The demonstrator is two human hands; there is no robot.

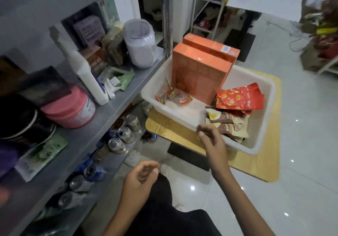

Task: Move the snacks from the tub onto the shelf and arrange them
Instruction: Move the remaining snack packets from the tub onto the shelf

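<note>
A white tub [263,96] rests on a small wooden table [256,164]. Two orange boxes [199,71] stand upright at its back. A red snack pouch [239,98] lies on the right, brown and yellow packets [230,126] sit below it, and small wrapped snacks [175,96] lie at the left. My right hand [210,138] hovers at the tub's near rim, fingers apart, holding nothing. My left hand [140,179] floats lower, loosely curled and empty. The grey metal shelf [109,107] runs along the left.
The shelf carries a clear jar [140,42], a white bottle [87,78], a pink tub [71,109], green packets [120,76] and boxes. Several drink cans [120,135] stand on the lower shelf. The floor is glossy white tile. More racks stand at the back and right.
</note>
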